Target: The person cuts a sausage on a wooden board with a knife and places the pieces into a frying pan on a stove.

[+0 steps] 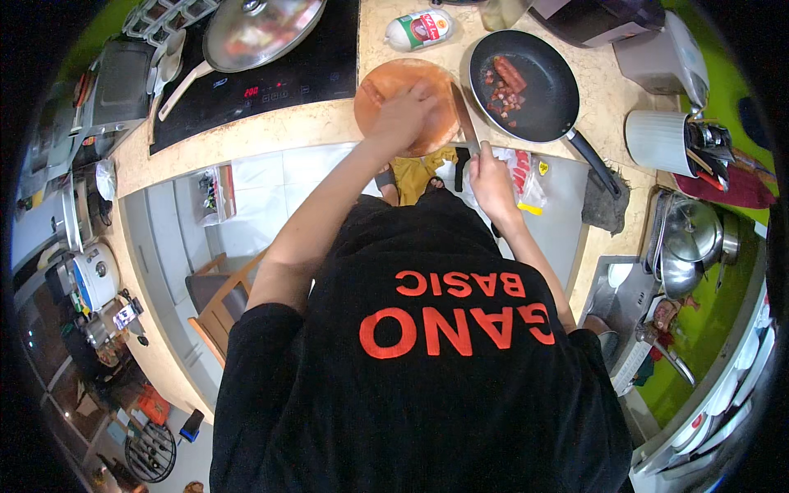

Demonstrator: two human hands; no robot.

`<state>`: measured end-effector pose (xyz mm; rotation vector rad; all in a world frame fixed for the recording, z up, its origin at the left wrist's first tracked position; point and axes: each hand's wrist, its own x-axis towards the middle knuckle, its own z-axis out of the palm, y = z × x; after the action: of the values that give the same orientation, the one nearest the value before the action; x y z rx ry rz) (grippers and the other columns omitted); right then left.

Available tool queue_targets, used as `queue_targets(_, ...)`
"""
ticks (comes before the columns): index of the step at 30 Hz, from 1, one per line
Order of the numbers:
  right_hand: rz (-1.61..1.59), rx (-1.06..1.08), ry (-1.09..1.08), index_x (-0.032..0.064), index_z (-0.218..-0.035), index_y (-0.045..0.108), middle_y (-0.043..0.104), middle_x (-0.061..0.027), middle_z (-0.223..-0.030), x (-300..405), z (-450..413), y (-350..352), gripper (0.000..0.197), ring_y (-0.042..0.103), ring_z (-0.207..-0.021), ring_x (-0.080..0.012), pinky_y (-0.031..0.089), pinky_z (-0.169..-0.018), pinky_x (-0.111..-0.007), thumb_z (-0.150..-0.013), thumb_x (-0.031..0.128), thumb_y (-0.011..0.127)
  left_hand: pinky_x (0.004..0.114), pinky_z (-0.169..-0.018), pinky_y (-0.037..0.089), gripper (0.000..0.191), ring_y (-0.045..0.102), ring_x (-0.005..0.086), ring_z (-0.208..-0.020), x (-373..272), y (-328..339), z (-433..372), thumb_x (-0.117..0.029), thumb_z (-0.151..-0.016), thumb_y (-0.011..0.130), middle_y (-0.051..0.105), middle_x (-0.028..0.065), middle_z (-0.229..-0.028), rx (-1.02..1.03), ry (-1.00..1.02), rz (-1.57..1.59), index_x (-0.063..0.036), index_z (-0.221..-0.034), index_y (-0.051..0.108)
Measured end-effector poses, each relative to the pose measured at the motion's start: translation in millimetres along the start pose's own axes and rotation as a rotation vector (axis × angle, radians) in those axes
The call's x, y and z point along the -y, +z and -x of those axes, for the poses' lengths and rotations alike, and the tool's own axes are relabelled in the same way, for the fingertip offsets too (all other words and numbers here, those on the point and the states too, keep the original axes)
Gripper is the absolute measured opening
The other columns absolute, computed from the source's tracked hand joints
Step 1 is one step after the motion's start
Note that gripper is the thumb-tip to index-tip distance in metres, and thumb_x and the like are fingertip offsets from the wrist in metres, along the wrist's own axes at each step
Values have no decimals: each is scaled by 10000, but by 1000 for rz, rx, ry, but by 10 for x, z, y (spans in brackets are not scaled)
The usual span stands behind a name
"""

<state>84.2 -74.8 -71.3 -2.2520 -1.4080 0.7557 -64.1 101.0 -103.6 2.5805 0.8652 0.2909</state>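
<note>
A round orange-brown cutting board lies at the counter's front edge. My left hand is over its middle, fingers blurred; whether anything is beneath them cannot be seen. A reddish piece of sausage lies at the board's left side. My right hand is shut on the handle of a kitchen knife, its blade pointing away along the board's right edge. Just right of the knife stands a black frying pan holding a larger sausage piece and small diced bits.
A white packaged roll lies behind the board. On the left, a lidded pan sits on the lit black cooktop. The frying pan's handle juts over the front edge beside a grey cloth. A sink is at right.
</note>
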Motion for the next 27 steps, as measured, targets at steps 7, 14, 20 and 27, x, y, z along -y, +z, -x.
queue_targets(7,128,92,-23,-24,-1135,476,622,-296,-744,114,-216,9,263,623,-739,-470,484,-684,-561,-930,140,487,454,-816,504,394,604,365,-973,-68,-168,441,-138,-805,671,566,155,-1119,-185,-228,196,-64,-1178,568)
queue_targets(14,113,189,-89,-8,-1167,463,621,-296,-746,293,-166,46,296,620,-747,-476,472,-683,-570,-910,133,504,437,-818,511,315,611,362,-961,20,-30,364,-146,-808,676,594,170,-1038,-254,-209,201,-33,-1095,614)
queue_targets(20,138,75,-96,13,-1179,457,619,-287,-721,294,-211,-14,290,619,-719,-478,470,-647,-574,-946,184,482,438,-829,507,258,605,375,-947,-80,-108,292,-126,-797,670,592,164,-1037,-314,-217,311,-31,-1032,620)
queue_targets(27,209,156,-129,-1,-1186,453,627,-262,-700,471,-225,24,297,631,-689,-454,483,-622,-569,-947,174,474,412,-872,468,240,561,329,-992,55,32,217,-90,-759,689,593,122,-1009,-319,-92,207,-50,-986,620)
